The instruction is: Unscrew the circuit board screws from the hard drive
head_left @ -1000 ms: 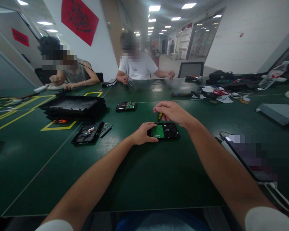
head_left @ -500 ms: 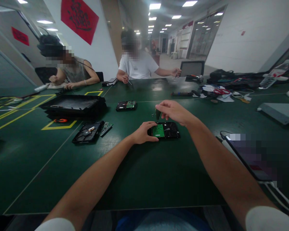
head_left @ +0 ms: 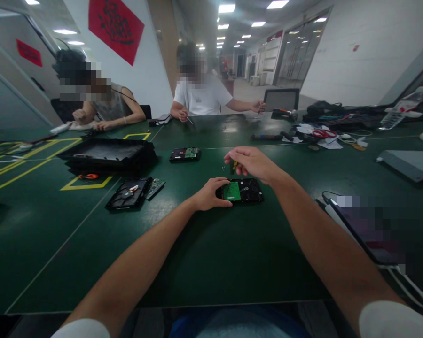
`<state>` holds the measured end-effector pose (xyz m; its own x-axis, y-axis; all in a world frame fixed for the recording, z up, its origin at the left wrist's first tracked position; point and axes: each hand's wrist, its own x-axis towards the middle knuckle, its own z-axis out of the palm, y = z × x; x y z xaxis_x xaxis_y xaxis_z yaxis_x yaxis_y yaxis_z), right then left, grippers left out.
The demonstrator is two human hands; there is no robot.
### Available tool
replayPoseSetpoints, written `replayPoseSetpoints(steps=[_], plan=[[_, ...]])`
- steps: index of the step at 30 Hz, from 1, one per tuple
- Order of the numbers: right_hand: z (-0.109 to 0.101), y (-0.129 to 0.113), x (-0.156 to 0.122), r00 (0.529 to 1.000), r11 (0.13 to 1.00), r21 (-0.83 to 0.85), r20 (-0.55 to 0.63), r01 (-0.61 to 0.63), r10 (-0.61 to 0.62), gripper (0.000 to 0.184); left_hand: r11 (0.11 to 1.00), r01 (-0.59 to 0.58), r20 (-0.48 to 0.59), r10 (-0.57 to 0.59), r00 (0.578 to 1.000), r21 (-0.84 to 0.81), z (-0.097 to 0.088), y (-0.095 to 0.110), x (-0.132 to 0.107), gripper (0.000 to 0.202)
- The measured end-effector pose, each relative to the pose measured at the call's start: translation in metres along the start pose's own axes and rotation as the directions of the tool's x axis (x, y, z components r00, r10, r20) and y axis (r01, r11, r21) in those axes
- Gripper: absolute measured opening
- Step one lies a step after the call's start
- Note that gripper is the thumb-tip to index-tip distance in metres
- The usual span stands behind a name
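Note:
A hard drive (head_left: 252, 190) with a green circuit board (head_left: 231, 191) facing up lies flat on the green table in front of me. My left hand (head_left: 213, 193) grips its left end, thumb along the near edge and fingers at the far edge. Above the drive's far edge, my right hand (head_left: 246, 163) has its fingers closed around a short screwdriver (head_left: 234, 165) with a black and yellow handle. The screwdriver's tip is too small to make out. Several tiny screws (head_left: 223, 168) lie on the table just left of the screwdriver.
To the left lie an opened hard drive (head_left: 129, 193), a loose circuit board (head_left: 155, 188) and a black tray (head_left: 109, 152). Another hard drive (head_left: 184, 154) sits farther back. A phone (head_left: 364, 230) with a cable is at right. Two people sit across the table.
My right hand has shifted its fingers on the screwdriver, and the handle has turned so that yellow shows. My left hand and the hard drive have stayed in place.

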<state>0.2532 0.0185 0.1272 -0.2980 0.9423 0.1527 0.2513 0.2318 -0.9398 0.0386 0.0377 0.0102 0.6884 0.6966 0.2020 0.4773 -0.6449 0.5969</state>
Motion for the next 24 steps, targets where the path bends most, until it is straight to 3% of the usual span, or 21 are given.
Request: replayPoseSetpoints(steps=[6,15,24], plan=[[0.0017,0.0009,0.0014,0.999,0.995,0.093,0.029,-0.023,0.020,0.021,1.000,-0.011,-0.010,0.012,1.000,0.022,0.0008,0.0005,0.0001,0.090],[-0.0006,-0.0020,-0.0044,0.999,0.994,-0.100,0.009,0.040,-0.040,0.022,1.000,-0.001,-0.010,0.001,1.000,0.012,0.0001,0.0024,-0.0008,0.090],[0.0004,-0.0046,-0.0057,0.999,0.995,-0.091,-0.022,0.035,-0.037,0.017,1.000,0.007,-0.008,-0.007,1.000,0.001,-0.0006,0.0038,-0.0010,0.090]])
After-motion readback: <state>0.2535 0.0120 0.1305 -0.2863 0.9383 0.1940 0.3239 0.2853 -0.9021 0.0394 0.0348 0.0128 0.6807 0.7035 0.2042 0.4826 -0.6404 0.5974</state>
